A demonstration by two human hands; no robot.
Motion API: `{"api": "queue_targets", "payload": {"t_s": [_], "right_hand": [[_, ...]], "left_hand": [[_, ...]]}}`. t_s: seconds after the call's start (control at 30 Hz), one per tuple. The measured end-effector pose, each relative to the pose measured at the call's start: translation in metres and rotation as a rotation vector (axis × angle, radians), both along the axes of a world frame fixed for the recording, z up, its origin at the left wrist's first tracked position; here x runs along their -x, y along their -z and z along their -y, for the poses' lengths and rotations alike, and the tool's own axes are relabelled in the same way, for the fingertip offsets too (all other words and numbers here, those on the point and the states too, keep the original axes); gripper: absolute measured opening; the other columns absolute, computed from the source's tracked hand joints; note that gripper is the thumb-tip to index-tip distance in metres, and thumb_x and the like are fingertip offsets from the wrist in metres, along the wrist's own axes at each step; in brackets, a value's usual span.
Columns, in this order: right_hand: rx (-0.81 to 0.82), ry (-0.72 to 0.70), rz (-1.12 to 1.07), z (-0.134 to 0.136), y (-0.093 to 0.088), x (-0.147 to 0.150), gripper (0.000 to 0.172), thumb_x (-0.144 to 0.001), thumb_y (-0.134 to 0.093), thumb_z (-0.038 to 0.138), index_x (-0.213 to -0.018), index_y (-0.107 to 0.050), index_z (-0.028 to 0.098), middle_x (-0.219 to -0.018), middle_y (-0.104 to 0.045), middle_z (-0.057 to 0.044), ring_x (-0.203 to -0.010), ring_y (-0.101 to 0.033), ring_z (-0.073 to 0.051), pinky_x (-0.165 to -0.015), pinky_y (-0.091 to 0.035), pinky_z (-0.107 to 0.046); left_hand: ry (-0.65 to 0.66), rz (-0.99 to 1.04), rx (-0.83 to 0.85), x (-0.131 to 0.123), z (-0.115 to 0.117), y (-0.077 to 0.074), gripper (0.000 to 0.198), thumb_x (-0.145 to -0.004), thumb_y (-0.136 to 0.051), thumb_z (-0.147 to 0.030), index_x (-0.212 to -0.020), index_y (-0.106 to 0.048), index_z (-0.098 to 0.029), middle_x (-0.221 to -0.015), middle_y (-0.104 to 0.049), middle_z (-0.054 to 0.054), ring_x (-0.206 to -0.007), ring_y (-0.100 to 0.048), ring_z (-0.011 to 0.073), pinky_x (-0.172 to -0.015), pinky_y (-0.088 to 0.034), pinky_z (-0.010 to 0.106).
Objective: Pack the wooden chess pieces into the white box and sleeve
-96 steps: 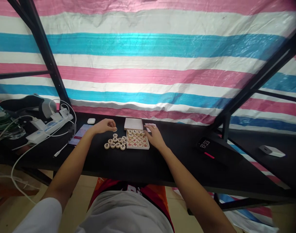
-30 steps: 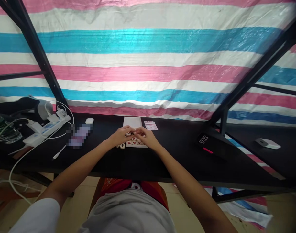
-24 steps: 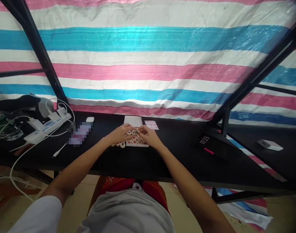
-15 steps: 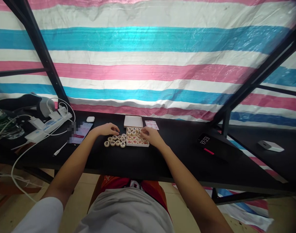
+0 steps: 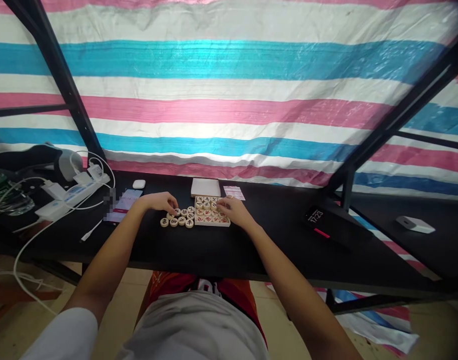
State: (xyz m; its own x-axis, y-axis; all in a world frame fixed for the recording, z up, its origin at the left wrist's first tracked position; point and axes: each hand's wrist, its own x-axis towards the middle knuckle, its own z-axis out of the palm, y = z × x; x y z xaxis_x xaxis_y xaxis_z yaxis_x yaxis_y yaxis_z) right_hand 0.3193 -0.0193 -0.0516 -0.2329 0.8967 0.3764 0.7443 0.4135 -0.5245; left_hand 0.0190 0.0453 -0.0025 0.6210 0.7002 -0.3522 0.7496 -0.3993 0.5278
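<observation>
Centrally in the head view, an open white box (image 5: 212, 224) sits on the black tabletop (image 5: 229, 255), packed with round xiangqi pieces (image 5: 207, 219) in rows. Red characters mark the two rows nearer the person, black ones the rows behind; part of the right side is hidden by a hand. Just behind the box lies a shallow white lid (image 5: 205, 187), its pale surface facing up; whether it is joined to the box cannot be told.

Left of the box, close against its wall, loose black-marked pieces (image 5: 181, 220) lie flat in a tight cluster, characters upward. The left hand (image 5: 159, 201) reaches over the back of this cluster, its fingers bent down at the pieces; it cannot be told whether they pinch one. The right hand (image 5: 234, 209) rests over the right side of the box, thumb and fingers curled close together above the black-marked rows; whether a piece is between them cannot be made out.

Beyond that hand lies a printed paper slip (image 5: 234, 193). Farther left are a lit smartphone (image 5: 123, 204), partly blurred, a small white case (image 5: 139, 184), a power strip (image 5: 69, 200) with plugs in it, and a clear bottle (image 5: 9, 197). Well to the right, a dark device screen (image 5: 314, 215) reads 17:23.
</observation>
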Motion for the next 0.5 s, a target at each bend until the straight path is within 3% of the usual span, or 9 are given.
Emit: {"api": "queue_targets", "payload": {"t_s": [0.17,0.3,0.4,0.5], "right_hand": [[-0.003,0.002,-0.013,0.001,-0.002,0.0,0.018,-0.083,-0.052,0.025,-0.087,-0.069,0.018,-0.081,-0.06,-0.004,-0.074,-0.056,-0.015,-0.074,-0.044,-0.028],[-0.046,0.028,-0.03,0.001,-0.002,-0.001,0.021,-0.083,-0.052,0.027,-0.092,-0.068,0.018,-0.079,-0.06,-0.004,-0.073,-0.056,-0.016,-0.073,-0.044,-0.03],[-0.083,0.026,-0.056,0.002,-0.004,0.0,0.023,-0.085,-0.051,0.031,-0.094,-0.067,0.018,-0.079,-0.061,-0.004,-0.072,-0.056,-0.015,-0.072,-0.044,-0.03],[-0.092,-0.035,-0.068,0.007,-0.007,0.003,0.024,-0.085,-0.05,0.035,-0.096,-0.066,0.019,-0.079,-0.063,-0.004,-0.071,-0.056,-0.015,-0.07,-0.045,-0.029]], "left_hand": [[-0.025,0.029,-0.044,0.002,-0.001,0.001,0.044,-0.06,-0.068,-0.05,-0.088,-0.069,-0.017,-0.078,-0.067,0.002,-0.072,-0.06,0.0167,-0.06,-0.04,0.021],[-0.08,0.096,-0.17,-0.001,0.003,-0.002,0.041,-0.066,-0.064,-0.051,-0.089,-0.067,-0.017,-0.082,-0.068,0.004,-0.075,-0.06,0.0173,-0.062,-0.042,0.022],[-0.071,0.204,-0.261,-0.016,0.014,-0.003,0.041,-0.07,-0.06,-0.049,-0.094,-0.066,-0.017,-0.081,-0.067,0.003,-0.074,-0.06,0.0168,-0.063,-0.043,0.022],[0.017,0.287,-0.377,-0.036,0.029,-0.003,0.039,-0.074,-0.059,-0.045,-0.1,-0.065,-0.016,-0.086,-0.067,0.003,-0.077,-0.06,0.0166,-0.068,-0.045,0.023]]}}
